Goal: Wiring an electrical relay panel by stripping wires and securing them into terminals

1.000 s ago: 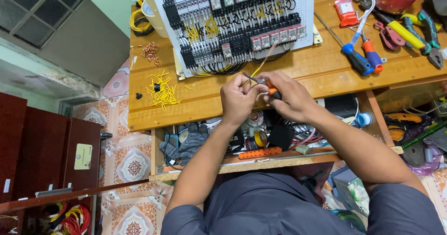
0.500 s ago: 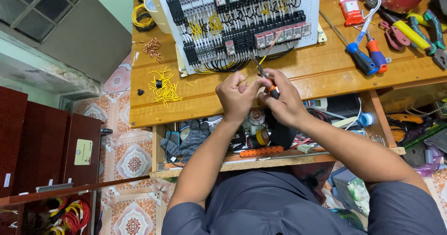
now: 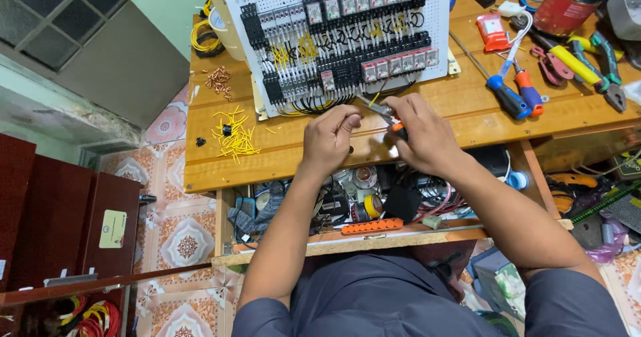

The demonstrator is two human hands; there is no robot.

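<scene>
Right hand [image 3: 427, 133] gripping small pliers [image 3: 386, 115] by orange handle; left hand [image 3: 332, 136] pinching thin yellow wire [image 3: 374, 99], light, bendy, at panel's [image 3: 347, 36] 6 o'clock.

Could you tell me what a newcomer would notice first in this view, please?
The white perforated panel packed with black relays and yellow wiring dominates the wooden bench. Just before it, the left hand and right hand meet, the right gripping small pliers. Yellow wire offcuts lie scattered left.
</scene>
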